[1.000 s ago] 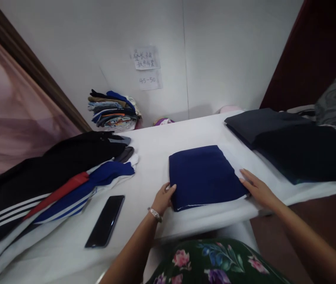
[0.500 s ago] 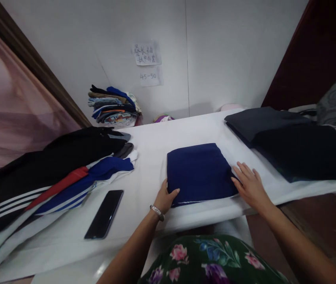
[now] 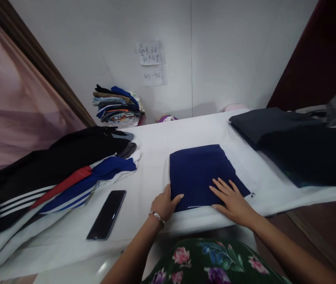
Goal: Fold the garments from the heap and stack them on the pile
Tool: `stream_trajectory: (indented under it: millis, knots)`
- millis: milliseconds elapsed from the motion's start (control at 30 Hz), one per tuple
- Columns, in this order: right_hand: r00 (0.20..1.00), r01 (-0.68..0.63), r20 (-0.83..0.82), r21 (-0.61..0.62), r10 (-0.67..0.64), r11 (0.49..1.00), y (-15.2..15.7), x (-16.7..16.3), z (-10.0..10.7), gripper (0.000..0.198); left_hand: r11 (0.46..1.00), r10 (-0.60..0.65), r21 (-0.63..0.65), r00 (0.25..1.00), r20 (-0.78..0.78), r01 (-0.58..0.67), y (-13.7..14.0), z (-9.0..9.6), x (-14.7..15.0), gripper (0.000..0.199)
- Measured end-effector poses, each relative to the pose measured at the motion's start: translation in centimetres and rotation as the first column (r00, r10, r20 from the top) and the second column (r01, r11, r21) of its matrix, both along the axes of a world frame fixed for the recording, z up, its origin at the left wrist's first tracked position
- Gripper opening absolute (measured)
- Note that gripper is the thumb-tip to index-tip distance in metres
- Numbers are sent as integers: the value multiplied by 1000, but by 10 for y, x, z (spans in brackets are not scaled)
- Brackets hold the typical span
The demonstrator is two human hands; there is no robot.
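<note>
A folded navy-blue garment (image 3: 200, 169) lies on the white-covered table (image 3: 156, 138) in front of me. My left hand (image 3: 164, 203) grips its near left corner, thumb on top and the other fingers along the side edge, partly hidden. Flat on the near right part of the cloth rests my right hand (image 3: 229, 199), with its fingers spread. A small corner of the garment sticks out to the right, beyond that hand.
Left of me lies a heap of clothes (image 3: 67, 157), with a black phone (image 3: 107, 215) nearer. A folded clothes stack (image 3: 119, 104) stands by the wall. Dark garments (image 3: 292, 138) cover the table's right side. Handwritten paper notes (image 3: 152, 59) hang on the wall.
My right hand has moved left, from the garment's right edge onto its top, and lies flat there. The garment's right corner now spreads further out. My left hand keeps its place at the left edge.
</note>
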State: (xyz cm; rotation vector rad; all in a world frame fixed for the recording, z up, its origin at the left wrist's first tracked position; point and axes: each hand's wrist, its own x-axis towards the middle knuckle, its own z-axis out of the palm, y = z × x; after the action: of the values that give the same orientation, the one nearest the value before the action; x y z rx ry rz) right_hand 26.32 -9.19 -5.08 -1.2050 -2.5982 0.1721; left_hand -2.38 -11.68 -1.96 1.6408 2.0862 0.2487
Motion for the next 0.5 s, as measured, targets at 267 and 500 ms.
stream_trajectory:
  millis: [267,500]
  knots:
    - [994,110,0,26,-110,994,55,-27,37,61,867,-270,367,936,-225,338,66,18,31,67]
    - [971,231,75,-25,-228,973,80,-13,4,67,896,-314,245,919,-240,370,86,-17,38,73]
